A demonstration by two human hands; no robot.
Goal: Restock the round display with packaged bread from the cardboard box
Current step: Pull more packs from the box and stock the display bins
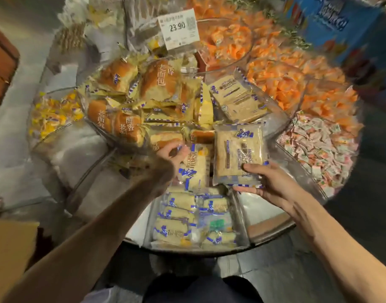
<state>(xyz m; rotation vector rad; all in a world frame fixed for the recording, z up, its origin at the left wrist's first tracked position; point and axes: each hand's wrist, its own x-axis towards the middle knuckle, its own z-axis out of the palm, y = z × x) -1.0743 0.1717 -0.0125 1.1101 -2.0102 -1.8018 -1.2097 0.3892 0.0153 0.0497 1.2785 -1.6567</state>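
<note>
At the near wedge of the round display [275, 224], right hand [273, 184]: fingers [244, 189] under the lower edge of a flat toast pack [239, 154], thumb on top, pinching it. Holds it tilted above the wedge, not yet laid down.

Left hand [172, 154]: fingers [176, 148] curled at the clear top edge of a long roll pack [194, 169], apparently pinching the wrapper. Blurred, so exact grip hard to tell.

Nearer the body: small roll packs [176, 228], lying loose in the clear-walled near compartment.

Farther in: second toast pack [238, 99], lying flat; brown loaf packs [157, 82], heaped to its left.

Around: orange packets [286, 84], pink-and-white sweets [318, 145], yellow sweets [52, 114], price card [179, 29].

Cardboard box [10, 254]: lower left, beside the left forearm; contents hidden.

Risks, as judged:
- Slip of the toast pack, from an edge-only pinch on slick film.
- Landing askew across a divider, from releasing while tilted.
- Collision of the two held packs, from both hands working just beside each other.
- Slide of the loaf heap, if nudged from below.
- Crushed bread, if pressed down to fit.
</note>
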